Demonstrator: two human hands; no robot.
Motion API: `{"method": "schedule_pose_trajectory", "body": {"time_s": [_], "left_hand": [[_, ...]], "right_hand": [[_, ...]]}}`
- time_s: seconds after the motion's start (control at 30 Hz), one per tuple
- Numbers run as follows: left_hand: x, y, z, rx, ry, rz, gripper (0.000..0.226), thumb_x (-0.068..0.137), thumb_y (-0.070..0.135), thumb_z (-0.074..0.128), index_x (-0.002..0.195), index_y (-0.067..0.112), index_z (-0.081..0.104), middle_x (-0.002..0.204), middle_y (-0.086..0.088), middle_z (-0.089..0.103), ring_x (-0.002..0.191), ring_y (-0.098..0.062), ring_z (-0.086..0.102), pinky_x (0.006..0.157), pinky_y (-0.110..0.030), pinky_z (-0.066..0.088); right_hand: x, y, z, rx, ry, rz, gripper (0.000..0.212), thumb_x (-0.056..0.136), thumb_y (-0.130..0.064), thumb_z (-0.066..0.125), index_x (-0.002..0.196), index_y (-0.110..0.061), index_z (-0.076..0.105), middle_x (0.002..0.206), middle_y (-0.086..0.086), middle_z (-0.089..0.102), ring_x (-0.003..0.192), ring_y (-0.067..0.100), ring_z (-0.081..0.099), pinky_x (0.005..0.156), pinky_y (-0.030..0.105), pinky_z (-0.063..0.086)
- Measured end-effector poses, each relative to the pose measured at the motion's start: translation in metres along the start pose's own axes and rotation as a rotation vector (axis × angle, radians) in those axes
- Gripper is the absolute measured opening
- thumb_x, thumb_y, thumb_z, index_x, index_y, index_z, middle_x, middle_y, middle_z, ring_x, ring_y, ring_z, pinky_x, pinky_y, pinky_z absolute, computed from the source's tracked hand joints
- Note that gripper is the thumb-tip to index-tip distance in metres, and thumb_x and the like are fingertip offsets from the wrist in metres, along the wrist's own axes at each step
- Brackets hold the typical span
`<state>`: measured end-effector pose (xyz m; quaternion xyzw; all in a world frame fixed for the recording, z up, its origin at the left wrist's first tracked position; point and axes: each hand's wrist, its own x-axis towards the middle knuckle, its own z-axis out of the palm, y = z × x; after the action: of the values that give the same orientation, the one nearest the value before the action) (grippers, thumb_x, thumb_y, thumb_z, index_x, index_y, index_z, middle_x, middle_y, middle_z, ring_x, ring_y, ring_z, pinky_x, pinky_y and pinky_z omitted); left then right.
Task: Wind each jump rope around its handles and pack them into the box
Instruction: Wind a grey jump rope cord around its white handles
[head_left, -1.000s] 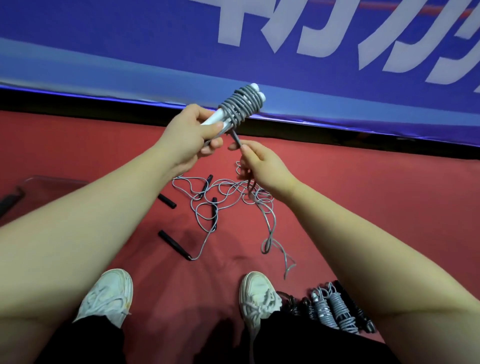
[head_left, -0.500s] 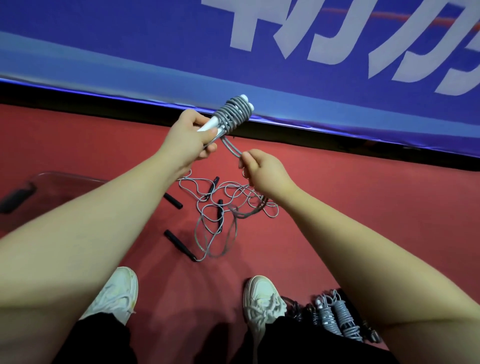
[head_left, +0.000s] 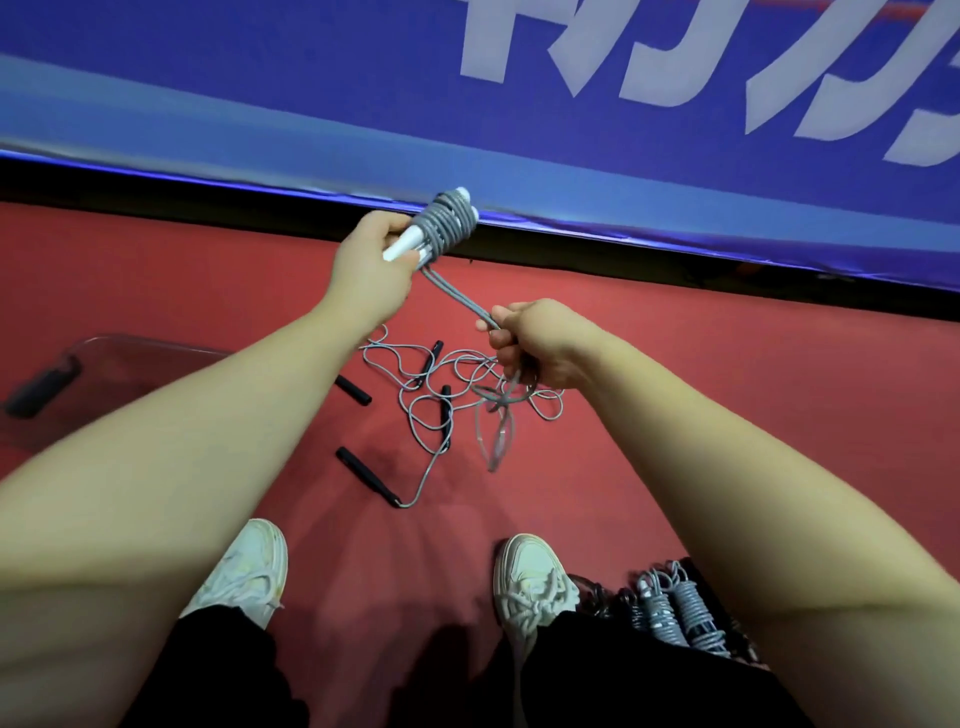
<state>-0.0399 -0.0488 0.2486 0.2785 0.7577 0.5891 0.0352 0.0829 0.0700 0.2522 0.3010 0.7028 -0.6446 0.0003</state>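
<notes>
**Inspector:** State the step in hand.

**Assessor:** Winding, in my judgement. Above the floor tangle (head_left: 457, 384), the left hand (head_left: 371, 270) has its fingers curled round a pair of white handles (head_left: 402, 248). Their far ends carry a thick grey coil (head_left: 449, 223). Between coil and tangle, the right hand (head_left: 535, 348) is fisted round the grey rope (head_left: 457, 296), which runs taut and doubled up to the coil. The free tail under the fist hangs over the tangle, blurred.

**Inspector:** Next move?

**Assessor:** Likely another turn round the handles under tension, with the fist sliding down the tail. A fair length looks unwound, so tucking the end and boxing come later.

**Inspector:** Count, largest first.

**Assessor:** One clear box (head_left: 156, 345), left of the tangle, with one dark object (head_left: 41, 387) inside. Two white shoes (head_left: 535, 577), nearer the person than the tangle. Wound bundles (head_left: 696, 613), nearer and right of the tangle: two grey ones are plain, and the darker ones beside them I cannot count. There are four black handles (head_left: 366, 475) in the tangle, suggesting two loose ropes.
</notes>
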Motion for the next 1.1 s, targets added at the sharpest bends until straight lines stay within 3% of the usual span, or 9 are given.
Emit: {"method": "schedule_pose_trajectory", "body": {"time_s": [0.17,0.3,0.4,0.5,0.63,0.8,0.87,0.97,1.1], "left_hand": [[-0.003,-0.014,0.001,0.473,-0.159,0.263,0.04,0.09,0.007,0.056,0.129,0.014,0.054,0.125,-0.01,0.055,0.115,-0.029,0.052,0.095,-0.033,0.04],[-0.01,-0.017,0.004,0.55,-0.323,0.367,0.044,0.09,0.004,0.055,0.132,0.015,0.054,0.124,-0.013,0.053,0.117,-0.032,0.05,0.096,-0.036,0.04],[-0.015,-0.017,0.007,0.617,-0.45,0.356,0.043,0.09,0.007,0.057,0.131,0.02,0.055,0.115,-0.011,0.053,0.11,-0.03,0.052,0.09,-0.032,0.039],[-0.02,-0.019,0.013,0.658,-0.538,0.329,0.037,0.089,0.013,0.059,0.125,0.019,0.054,0.113,-0.007,0.055,0.107,-0.028,0.053,0.09,-0.035,0.042],[-0.023,-0.014,0.012,0.602,-0.571,0.308,0.022,0.086,0.017,0.064,0.103,0.016,0.05,0.097,-0.003,0.058,0.091,-0.026,0.056,0.074,-0.034,0.042],[-0.028,-0.001,0.014,0.548,-0.821,0.358,0.013,0.081,0.013,0.069,0.088,0.017,0.06,0.08,-0.004,0.065,0.074,-0.022,0.057,0.068,-0.035,0.044],[-0.03,0.004,0.015,0.467,-0.881,0.331,0.015,0.08,0.01,0.071,0.085,0.019,0.06,0.071,0.006,0.064,0.065,-0.014,0.055,0.064,-0.031,0.043],[-0.032,0.015,0.012,0.317,-0.952,0.254,0.018,0.08,0.013,0.072,0.081,0.026,0.06,0.061,0.012,0.06,0.057,-0.007,0.051,0.06,-0.028,0.041],[-0.038,0.036,0.006,0.052,-0.943,0.196,0.014,0.074,0.015,0.066,0.084,0.02,0.057,0.062,0.009,0.061,0.057,-0.005,0.053,0.056,-0.021,0.041]], "right_hand": [[-0.027,-0.028,0.001,-0.625,-0.026,-0.112,0.029,0.1,-0.028,0.042,0.089,-0.009,0.06,0.065,0.002,0.041,0.046,0.011,0.031,0.043,0.021,0.027],[-0.034,-0.044,-0.01,-1.116,0.145,-0.246,0.018,0.093,-0.027,0.055,0.091,-0.012,0.065,0.066,0.0,0.05,0.055,0.014,0.042,0.048,0.024,0.032],[-0.031,-0.045,-0.018,-1.337,0.248,-0.323,0.026,0.093,-0.031,0.054,0.104,-0.012,0.068,0.091,0.007,0.065,0.082,0.024,0.058,0.061,0.027,0.039],[-0.032,-0.046,-0.026,-1.41,0.304,-0.473,0.027,0.09,-0.035,0.059,0.11,-0.017,0.062,0.108,0.004,0.064,0.092,0.022,0.056,0.067,0.028,0.038],[-0.034,-0.045,-0.039,-1.477,0.366,-0.717,0.021,0.088,-0.037,0.06,0.102,-0.021,0.061,0.105,-0.002,0.062,0.091,0.02,0.054,0.057,0.028,0.026],[-0.031,-0.037,-0.052,-1.476,0.286,-0.878,0.027,0.083,-0.044,0.063,0.099,-0.023,0.072,0.099,-0.002,0.061,0.091,0.018,0.057,0.055,0.027,0.023],[-0.027,-0.029,-0.06,-1.467,0.278,-0.888,0.034,0.082,-0.049,0.061,0.096,-0.021,0.074,0.093,0.001,0.062,0.089,0.021,0.058,0.052,0.028,0.021],[-0.021,-0.016,-0.071,-1.396,0.277,-0.862,0.044,0.081,-0.053,0.051,0.089,-0.017,0.075,0.085,0.003,0.065,0.085,0.025,0.061,0.059,0.026,0.026],[-0.016,0.001,-0.074,-1.121,0.211,-0.688,0.035,0.095,-0.038,0.048,0.075,-0.015,0.064,0.073,-0.004,0.058,0.075,0.018,0.053,0.066,0.031,0.038]]}}
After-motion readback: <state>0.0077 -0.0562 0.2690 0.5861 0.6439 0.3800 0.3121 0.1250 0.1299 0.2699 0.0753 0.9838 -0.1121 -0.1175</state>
